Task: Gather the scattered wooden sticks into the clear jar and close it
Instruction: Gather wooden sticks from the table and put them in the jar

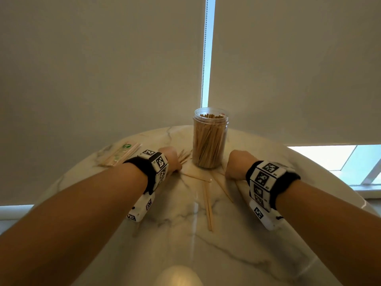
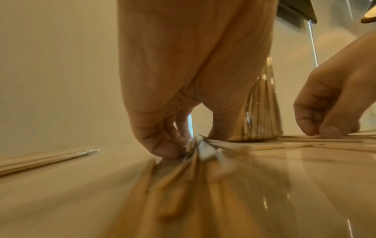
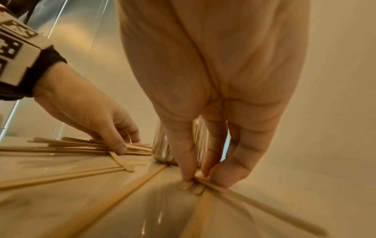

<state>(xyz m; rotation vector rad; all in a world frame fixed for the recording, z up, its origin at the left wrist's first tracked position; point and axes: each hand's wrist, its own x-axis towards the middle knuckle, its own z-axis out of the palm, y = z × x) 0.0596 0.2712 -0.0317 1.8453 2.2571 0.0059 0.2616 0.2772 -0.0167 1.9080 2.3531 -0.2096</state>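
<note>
The clear jar (image 1: 210, 139) stands uncapped at the table's far middle, packed with upright wooden sticks. Loose wooden sticks (image 1: 207, 203) lie scattered in front of it. My left hand (image 1: 175, 164) is just left of the jar, knuckles up. In the left wrist view my left hand (image 2: 193, 143) pinches the ends of several sticks (image 2: 203, 149) against the table, with the jar (image 2: 262, 112) behind it. My right hand (image 1: 233, 170) is down at the jar's right. In the right wrist view my right hand (image 3: 200, 178) pinches a stick (image 3: 254, 204) lying on the tabletop.
The round marble table (image 1: 185, 254) curves away at both sides. A clear packet of sticks (image 1: 121, 154) lies at the far left. A window blind (image 1: 103, 69) with a bead chain (image 1: 205, 58) hangs right behind the jar.
</note>
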